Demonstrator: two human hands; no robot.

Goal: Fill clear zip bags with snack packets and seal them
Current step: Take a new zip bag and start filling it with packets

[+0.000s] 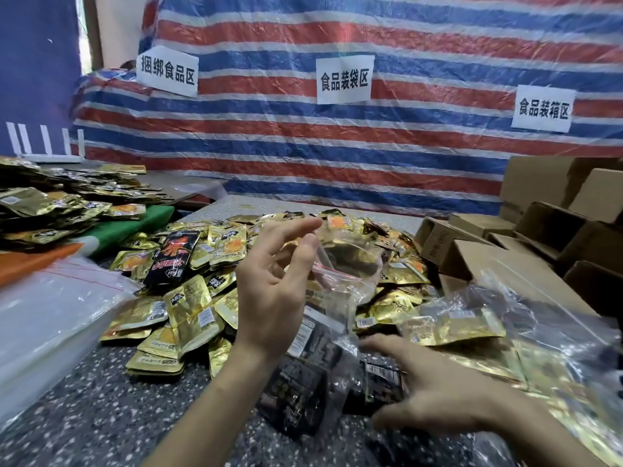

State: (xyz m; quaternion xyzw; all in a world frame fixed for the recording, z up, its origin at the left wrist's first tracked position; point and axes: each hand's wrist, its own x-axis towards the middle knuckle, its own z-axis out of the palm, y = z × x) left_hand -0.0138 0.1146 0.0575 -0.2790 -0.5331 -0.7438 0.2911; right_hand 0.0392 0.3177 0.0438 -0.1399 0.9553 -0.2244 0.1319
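Observation:
My left hand (273, 291) is raised over the table's middle and pinches the rim of a clear zip bag (340, 281) with a red zip line. The bag hangs open in the air and looks empty. Lower right, my right hand (438, 396) hovers with fingers spread over black snack packets (300, 396) lying on the speckled table (101, 416); its index fingertip is near the bag's lower corner. A big pile of gold snack packets (188, 315) lies behind and to the left of my hands.
A stack of empty clear zip bags (50, 308) lies at the left edge. Filled clear bags (505, 335) lie at the right. Open cardboard boxes (539, 230) stand at the back right. More gold packets (50, 203) sit on a raised surface at the left. A striped tarp (337, 146) closes the back.

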